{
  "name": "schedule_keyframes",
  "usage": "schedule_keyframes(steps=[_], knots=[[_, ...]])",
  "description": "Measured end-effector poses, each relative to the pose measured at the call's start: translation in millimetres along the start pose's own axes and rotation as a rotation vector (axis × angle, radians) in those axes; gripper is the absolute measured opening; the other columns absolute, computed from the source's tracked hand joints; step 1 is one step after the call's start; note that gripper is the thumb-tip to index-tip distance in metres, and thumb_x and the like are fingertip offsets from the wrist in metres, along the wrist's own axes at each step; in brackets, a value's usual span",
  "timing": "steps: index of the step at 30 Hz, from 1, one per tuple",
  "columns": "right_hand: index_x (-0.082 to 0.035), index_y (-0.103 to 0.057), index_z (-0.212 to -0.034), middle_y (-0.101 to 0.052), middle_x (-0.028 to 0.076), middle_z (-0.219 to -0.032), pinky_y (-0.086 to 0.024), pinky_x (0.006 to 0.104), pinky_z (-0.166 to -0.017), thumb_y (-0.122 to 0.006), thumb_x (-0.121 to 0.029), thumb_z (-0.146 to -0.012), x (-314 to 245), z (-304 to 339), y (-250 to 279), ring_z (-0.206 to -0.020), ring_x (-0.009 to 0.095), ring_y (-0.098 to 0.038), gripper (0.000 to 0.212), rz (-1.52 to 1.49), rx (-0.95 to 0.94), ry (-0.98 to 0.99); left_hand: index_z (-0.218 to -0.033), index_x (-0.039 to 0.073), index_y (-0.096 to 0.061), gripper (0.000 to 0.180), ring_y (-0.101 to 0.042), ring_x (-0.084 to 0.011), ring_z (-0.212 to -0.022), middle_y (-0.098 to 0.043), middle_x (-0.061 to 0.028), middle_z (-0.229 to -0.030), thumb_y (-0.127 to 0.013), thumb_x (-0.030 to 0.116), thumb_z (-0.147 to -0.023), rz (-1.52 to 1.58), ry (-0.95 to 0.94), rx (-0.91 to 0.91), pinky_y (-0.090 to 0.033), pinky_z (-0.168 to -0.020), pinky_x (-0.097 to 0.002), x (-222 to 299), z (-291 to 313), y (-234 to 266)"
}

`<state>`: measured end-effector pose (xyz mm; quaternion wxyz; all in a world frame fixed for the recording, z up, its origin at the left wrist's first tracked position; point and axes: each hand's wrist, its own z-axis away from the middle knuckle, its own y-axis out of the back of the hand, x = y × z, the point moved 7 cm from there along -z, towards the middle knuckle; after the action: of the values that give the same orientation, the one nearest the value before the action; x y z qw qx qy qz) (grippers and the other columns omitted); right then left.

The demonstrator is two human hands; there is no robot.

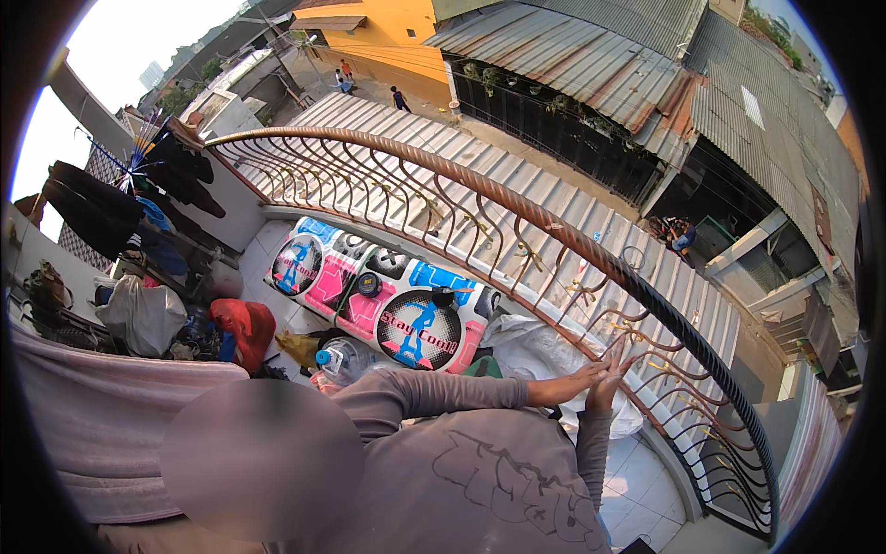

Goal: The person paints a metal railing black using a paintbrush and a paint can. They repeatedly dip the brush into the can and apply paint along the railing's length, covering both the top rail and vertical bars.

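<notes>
My left hand reaches across from the left, its sleeved forearm lying in front of my chest. It meets my right hand beside the railing. The two hands touch, with fingers stretched out and nothing visible between them. Nearest to them are the metal balcony railing and a crumpled white plastic sheet on the floor. Left of the sheet lies a long printed cushion or folded mattress in pink, blue, white and black. A small round black container and a dark object rest on it.
A clear bottle with a blue cap is by the cushion's near side. Farther left are a red bag, a white sack and hanging dark clothes. A striped cloth fills the lower left. Corrugated roofing lies beyond the railing.
</notes>
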<state>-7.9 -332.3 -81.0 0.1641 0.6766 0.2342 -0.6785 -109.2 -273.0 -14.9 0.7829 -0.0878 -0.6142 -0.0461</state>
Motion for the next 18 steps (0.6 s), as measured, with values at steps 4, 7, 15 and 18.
schedule_keyframes(steps=[4, 7, 15, 18], knots=[[-0.013, -0.017, -0.164, -0.013, 0.010, -0.170, -0.009, 0.0557, -0.126, -0.023, -0.071, -0.102, 17.3, 26.4, -28.0, -0.156, 0.030, -0.012, 0.085, -0.730, -0.115, -0.370, -0.165, 0.022, -0.002, 0.078, 0.002, -0.0437, -0.156, 0.002, -0.0199, -0.169, -0.018, 0.067, -0.104, -0.459, 0.092, 0.077, -0.003, -0.117, -0.0733, -9.6, 3.6, 5.1], [-0.014, -0.014, -0.164, -0.016, 0.008, -0.170, -0.008, 0.0496, -0.127, -0.026, -0.081, -0.096, -12.2, 40.6, -71.2, -0.156, 0.027, -0.014, 0.096, -0.942, -0.384, -0.467, -0.164, 0.025, -0.017, 0.075, -0.008, -0.0403, -0.156, -0.015, -0.0190, -0.166, -0.027, 0.067, -0.103, -0.385, 0.147, 0.456, -0.009, -0.108, -0.0827, -24.9, -9.7, 47.8], [-0.011, -0.027, -0.162, -0.035, 0.013, -0.161, -0.031, 0.0437, -0.117, -0.027, -0.074, -0.100, -22.5, 35.8, -104.8, -0.145, 0.028, -0.038, 0.088, -0.386, -0.497, -0.470, -0.158, 0.013, -0.036, 0.065, -0.056, -0.0269, -0.126, -0.054, -0.0166, -0.142, -0.030, 0.055, -0.109, 0.465, 0.085, 0.547, -0.040, -0.112, -0.0414, -118.5, 21.2, 120.4], [-0.009, -0.032, -0.158, -0.054, 0.013, -0.144, -0.042, 0.0408, -0.107, -0.037, -0.062, -0.105, 19.5, 50.4, -117.2, -0.130, 0.025, -0.054, 0.075, -0.323, -0.587, -0.644, -0.137, 0.007, -0.058, 0.038, -0.065, -0.0166, -0.097, -0.066, -0.0073, -0.108, -0.047, 0.027, -0.106, 0.613, 0.114, 0.659, -0.052, -0.087, -0.0322, -171.3, 64.4, 117.6]])
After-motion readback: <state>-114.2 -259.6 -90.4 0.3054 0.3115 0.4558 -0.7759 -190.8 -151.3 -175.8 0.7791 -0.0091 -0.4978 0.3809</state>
